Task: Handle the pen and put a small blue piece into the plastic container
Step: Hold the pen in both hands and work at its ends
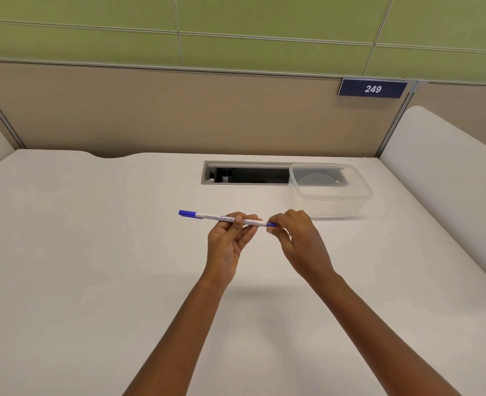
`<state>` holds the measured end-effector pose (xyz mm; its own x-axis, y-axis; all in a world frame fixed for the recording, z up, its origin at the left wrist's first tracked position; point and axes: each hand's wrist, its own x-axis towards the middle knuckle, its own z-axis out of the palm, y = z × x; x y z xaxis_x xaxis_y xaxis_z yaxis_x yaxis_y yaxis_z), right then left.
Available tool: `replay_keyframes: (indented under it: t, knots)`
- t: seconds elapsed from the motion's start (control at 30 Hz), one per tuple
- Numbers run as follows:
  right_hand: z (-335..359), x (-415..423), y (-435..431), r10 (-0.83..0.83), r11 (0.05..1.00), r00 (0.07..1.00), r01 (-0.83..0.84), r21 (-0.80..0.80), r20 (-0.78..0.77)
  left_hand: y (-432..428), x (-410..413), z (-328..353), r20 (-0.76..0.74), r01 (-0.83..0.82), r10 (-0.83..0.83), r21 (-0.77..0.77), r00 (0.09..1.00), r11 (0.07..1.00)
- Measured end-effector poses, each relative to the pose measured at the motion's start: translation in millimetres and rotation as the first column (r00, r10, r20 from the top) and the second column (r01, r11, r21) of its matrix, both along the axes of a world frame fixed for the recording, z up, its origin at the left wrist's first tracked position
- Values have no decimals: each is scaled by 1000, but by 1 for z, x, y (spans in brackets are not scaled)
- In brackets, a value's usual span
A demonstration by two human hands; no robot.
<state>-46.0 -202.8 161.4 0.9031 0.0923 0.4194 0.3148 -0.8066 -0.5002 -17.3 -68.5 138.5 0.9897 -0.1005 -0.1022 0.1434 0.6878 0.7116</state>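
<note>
A white pen with a blue cap at its left end is held level above the white desk. My left hand grips the barrel near its middle. The fingertips of my right hand pinch the small blue piece at the pen's right end. A clear plastic container, open on top, stands on the desk just beyond my right hand.
A rectangular cable slot is cut into the desk at the back, partly covered by the container. A beige partition with a blue "249" sign closes the back. White side panels flank the desk.
</note>
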Motion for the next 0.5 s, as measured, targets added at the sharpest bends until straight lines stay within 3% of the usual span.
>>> replay_keyframes:
  t: [0.23, 0.4, 0.5]
  knots:
    - [-1, 2, 2, 18, 973, 986, 21, 229, -166, 0, 0, 0, 15, 13, -13, 8, 1000, 1000]
    - [4, 4, 6, 124, 802, 930, 110, 587, -345, -1, -1, -1, 13, 13, -13, 12, 1000, 1000]
    - [5, 6, 7, 144, 773, 894, 166, 612, -424, -1, -1, -1, 16, 5, -6, 20, 1000, 1000]
